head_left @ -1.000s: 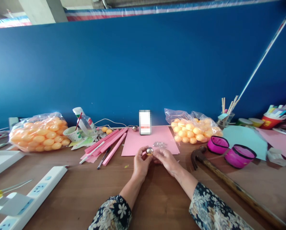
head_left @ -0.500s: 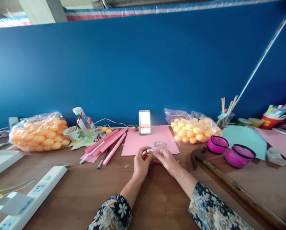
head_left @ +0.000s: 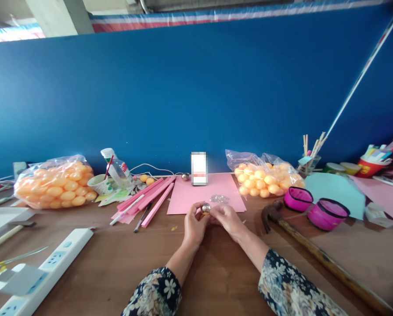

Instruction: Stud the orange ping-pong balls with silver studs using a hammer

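Note:
Between both hands sits a small shiny ball [head_left: 206, 208], partly silver-covered with orange showing. My left hand [head_left: 194, 227] pinches it from the left and my right hand [head_left: 228, 219] pinches it from the right, just above the wooden table [head_left: 124, 267]. They meet at the near edge of a pink paper sheet [head_left: 186, 196]. A little pile of silver bits [head_left: 219, 199] lies on that sheet just behind the ball. A second small silver ball [head_left: 185, 176] rests near the sheet's far left corner.
Bags of orange balls lie at the left [head_left: 53, 182] and right [head_left: 265, 177]. Pink strips [head_left: 150, 195], a pen [head_left: 142, 217], a power strip [head_left: 48, 263], a hammer [head_left: 315, 254], two magenta tubs [head_left: 315, 207], a paper cup [head_left: 99, 183] and a bottle [head_left: 115, 166] surround the hands.
The hands and ball have barely shifted. A stick-like tool has come into view at the far left edge.

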The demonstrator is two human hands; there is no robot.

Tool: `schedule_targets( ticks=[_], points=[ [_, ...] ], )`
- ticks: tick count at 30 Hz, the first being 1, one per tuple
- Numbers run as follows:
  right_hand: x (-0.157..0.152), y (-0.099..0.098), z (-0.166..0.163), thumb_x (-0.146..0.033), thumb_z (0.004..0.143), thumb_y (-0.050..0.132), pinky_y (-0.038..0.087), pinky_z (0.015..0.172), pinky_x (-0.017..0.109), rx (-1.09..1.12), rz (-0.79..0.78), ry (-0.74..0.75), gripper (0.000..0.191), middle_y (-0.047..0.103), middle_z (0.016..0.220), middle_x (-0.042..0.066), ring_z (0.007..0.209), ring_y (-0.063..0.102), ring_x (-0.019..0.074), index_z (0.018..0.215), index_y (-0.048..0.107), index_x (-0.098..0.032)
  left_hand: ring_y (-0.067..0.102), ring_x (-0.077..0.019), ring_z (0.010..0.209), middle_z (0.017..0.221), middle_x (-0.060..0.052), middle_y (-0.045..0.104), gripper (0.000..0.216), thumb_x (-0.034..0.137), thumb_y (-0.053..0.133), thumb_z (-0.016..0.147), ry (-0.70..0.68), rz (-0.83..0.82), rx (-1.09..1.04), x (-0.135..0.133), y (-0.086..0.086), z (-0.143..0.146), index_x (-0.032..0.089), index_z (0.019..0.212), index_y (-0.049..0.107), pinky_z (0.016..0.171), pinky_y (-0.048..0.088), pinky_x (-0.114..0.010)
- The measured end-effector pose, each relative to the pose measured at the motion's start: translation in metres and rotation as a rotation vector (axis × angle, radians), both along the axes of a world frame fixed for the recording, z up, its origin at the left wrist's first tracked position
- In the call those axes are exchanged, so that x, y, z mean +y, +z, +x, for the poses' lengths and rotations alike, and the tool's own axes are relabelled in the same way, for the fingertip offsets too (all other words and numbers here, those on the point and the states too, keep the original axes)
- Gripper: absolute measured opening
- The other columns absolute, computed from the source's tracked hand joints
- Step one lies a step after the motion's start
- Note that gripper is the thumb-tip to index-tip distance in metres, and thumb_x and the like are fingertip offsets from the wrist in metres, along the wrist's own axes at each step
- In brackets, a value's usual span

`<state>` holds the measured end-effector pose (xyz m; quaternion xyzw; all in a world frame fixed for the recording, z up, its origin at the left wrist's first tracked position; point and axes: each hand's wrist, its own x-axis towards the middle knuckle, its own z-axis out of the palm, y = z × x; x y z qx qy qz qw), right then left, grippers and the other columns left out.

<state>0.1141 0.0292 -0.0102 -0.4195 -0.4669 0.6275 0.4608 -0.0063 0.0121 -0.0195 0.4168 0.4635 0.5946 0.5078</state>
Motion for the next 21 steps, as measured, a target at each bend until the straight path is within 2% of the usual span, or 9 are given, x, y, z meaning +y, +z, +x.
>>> schedule_targets(
  ticks=[4,7,10,14,21],
  points=[
    [0.001,-0.003,-0.001,-0.049,0.058,0.072,0.052,0.066,0.034,-0.021,0.035,-0.047,0.037,0.061,0.064,0.000,0.066,0.062,0.0187,0.069,0.057,-0.017,0.064,-0.0187,0.087,0.102,-0.010,0.064,0.044,0.008,0.066,0.061,-0.008,-0.003,-0.034,0.000,0.002,0.000,0.016,0.103,0.055,0.078,0.051,-0.030],
    [0.001,-0.003,0.000,-0.050,0.063,0.068,0.052,0.066,0.033,-0.013,0.048,-0.010,0.036,0.063,0.070,0.001,0.068,0.062,0.0180,0.075,0.057,-0.017,0.063,-0.0180,0.088,0.104,-0.009,0.063,0.047,0.011,0.069,0.060,-0.010,0.007,-0.098,-0.001,0.004,0.000,0.016,0.105,0.055,0.079,0.050,-0.029],
    [0.001,-0.002,0.001,-0.048,0.066,0.066,0.052,0.066,0.032,0.019,0.055,0.006,0.035,0.062,0.076,0.002,0.068,0.061,0.0161,0.078,0.057,-0.017,0.063,-0.0176,0.088,0.100,-0.009,0.064,0.048,0.017,0.071,0.061,-0.014,0.005,-0.119,-0.003,0.008,0.001,0.015,0.106,0.054,0.079,0.049,-0.029],
    [0.000,-0.002,0.002,-0.048,0.067,0.066,0.053,0.065,0.030,0.001,0.081,-0.011,0.035,0.061,0.069,0.001,0.065,0.061,0.0153,0.075,0.057,-0.016,0.063,-0.0164,0.082,0.091,-0.008,0.066,0.043,0.029,0.070,0.066,0.019,-0.012,-0.097,-0.005,0.012,0.002,0.015,0.103,0.057,0.077,0.049,-0.029],
    [-0.003,0.000,0.000,-0.050,0.067,0.065,0.053,0.063,0.031,-0.047,0.112,-0.002,0.035,0.062,0.068,0.002,0.065,0.062,0.0164,0.074,0.057,-0.016,0.063,-0.0159,0.078,0.091,-0.009,0.066,0.042,0.033,0.070,0.065,0.049,-0.020,-0.086,0.002,0.001,0.000,0.014,0.101,0.058,0.072,0.051,-0.028]
  ],
)
